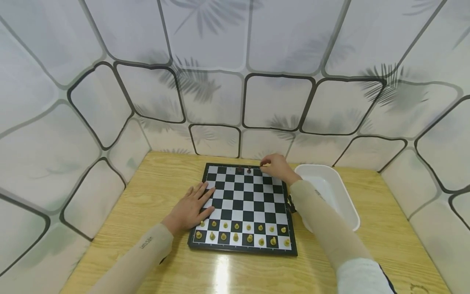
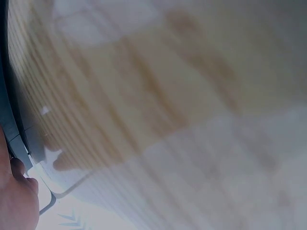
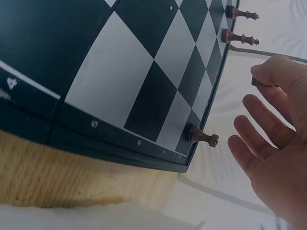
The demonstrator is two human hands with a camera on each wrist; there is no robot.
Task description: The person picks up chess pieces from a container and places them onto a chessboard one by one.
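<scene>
A black-and-white chessboard [image 1: 238, 205] lies on the table, with two rows of gold chess pieces [image 1: 236, 237] along its near side. My left hand [image 1: 189, 206] rests on the left edge with fingers spread; a bit of that hand [image 2: 21, 206] shows in the left wrist view. Over the far right of the board, my right hand [image 1: 277, 166] pinches a small dark chess piece [image 3: 255, 81] between thumb and forefinger, mostly hidden by them. A dark brown rook [image 3: 204, 136] stands on the corner square. Two taller dark pieces [image 3: 241, 37] stand farther along the far row.
A white plastic tray [image 1: 353, 206] sits right of the board, partly behind my right forearm. Bare wooden table [image 1: 154, 179] extends around the board. Patterned fabric walls [image 1: 279, 102] rise behind and on both sides.
</scene>
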